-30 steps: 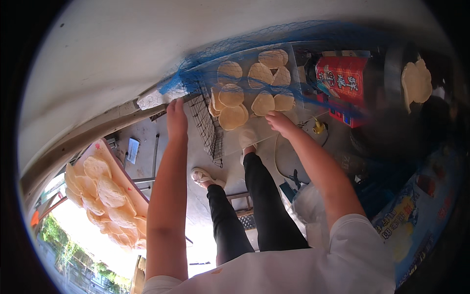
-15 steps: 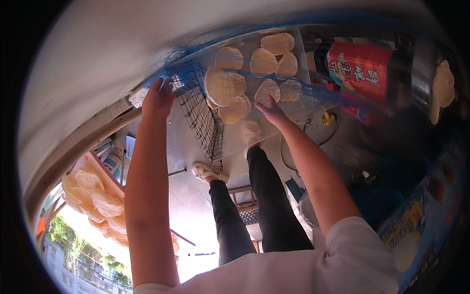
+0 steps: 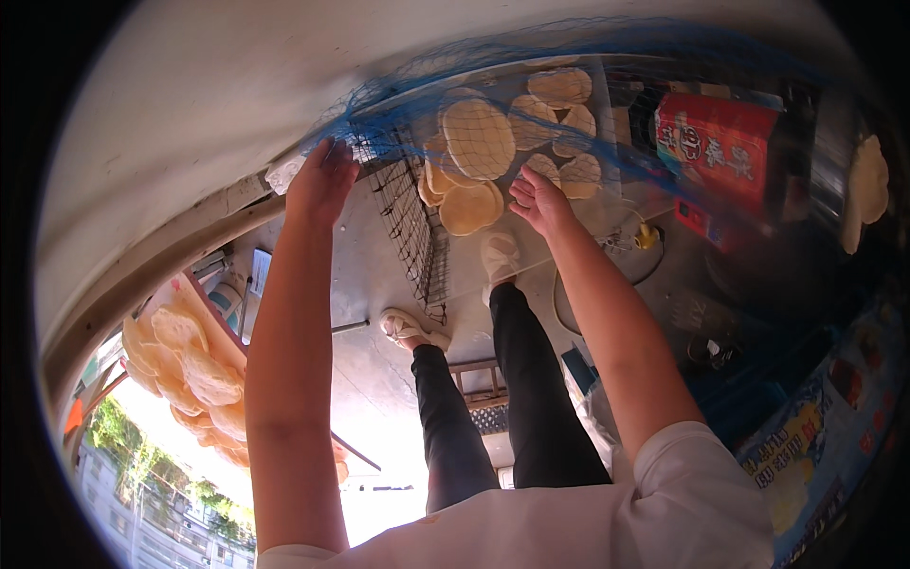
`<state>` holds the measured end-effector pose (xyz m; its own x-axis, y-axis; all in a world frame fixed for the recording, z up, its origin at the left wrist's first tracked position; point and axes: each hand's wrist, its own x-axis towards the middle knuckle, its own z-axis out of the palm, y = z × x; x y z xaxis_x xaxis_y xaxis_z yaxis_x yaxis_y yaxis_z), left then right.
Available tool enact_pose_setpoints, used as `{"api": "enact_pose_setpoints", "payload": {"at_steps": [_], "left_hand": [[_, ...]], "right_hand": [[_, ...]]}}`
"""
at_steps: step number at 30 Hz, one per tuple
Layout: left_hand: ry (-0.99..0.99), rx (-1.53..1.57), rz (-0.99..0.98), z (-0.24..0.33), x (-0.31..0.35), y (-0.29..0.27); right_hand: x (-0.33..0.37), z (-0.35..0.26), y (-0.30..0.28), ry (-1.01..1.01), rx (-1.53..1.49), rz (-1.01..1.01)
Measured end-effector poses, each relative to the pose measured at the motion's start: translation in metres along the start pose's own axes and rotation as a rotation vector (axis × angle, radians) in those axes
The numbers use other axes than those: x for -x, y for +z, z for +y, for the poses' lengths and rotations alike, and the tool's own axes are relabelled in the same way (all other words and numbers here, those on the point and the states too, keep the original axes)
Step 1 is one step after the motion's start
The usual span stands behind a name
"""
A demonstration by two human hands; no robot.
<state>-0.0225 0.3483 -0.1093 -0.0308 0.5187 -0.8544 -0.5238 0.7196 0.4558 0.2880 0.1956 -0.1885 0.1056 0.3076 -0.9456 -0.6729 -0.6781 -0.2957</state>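
Observation:
My left hand [image 3: 324, 180] is raised at the gathered left end of a blue net [image 3: 365, 119], its fingers stretched upward and apart. Whether the fingertips touch the mesh is hard to see. To the right, my right hand [image 3: 540, 199] has its thumb up and its fingers loosely bent and apart, holding nothing visible. Close beside it, pale round crackers [image 3: 471, 209] overlap, and others [image 3: 559, 87] are spread on a clear sheet [image 3: 607, 114]. One large round cracker [image 3: 479, 139] appears between my hands, with mesh lines across it and no finger visibly on it.
Below the net stands a dark wire rack [image 3: 412, 223]. A red box [image 3: 716, 147] is at the right, near a yellow plug [image 3: 647, 235] with a cable. More crackers [image 3: 194, 370] are piled at lower left beside a wooden rail [image 3: 142, 275]. A pale wall [image 3: 190, 133] curves overhead.
The large round cracker has shifted right and upward against the others. My right hand has risen slightly, its fingers more bent. The whole view has moved a little.

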Motion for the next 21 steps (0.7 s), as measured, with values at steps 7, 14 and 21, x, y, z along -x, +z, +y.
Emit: {"api": "enact_pose_setpoints", "payload": {"at_steps": [7, 14, 21], "left_hand": [[0.009, 0.050, -0.130, 0.006, 0.004, 0.004], [0.124, -0.471, -0.049, 0.005, 0.010, 0.005], [0.052, -0.334, -0.096, 0.024, 0.017, 0.014]], "right_hand": [[0.035, 0.009, -0.011, 0.075, 0.051, -0.076], [0.127, -0.071, -0.054, -0.185, 0.044, -0.124], [0.171, -0.155, 0.001, -0.585, -0.031, -0.350]]}}
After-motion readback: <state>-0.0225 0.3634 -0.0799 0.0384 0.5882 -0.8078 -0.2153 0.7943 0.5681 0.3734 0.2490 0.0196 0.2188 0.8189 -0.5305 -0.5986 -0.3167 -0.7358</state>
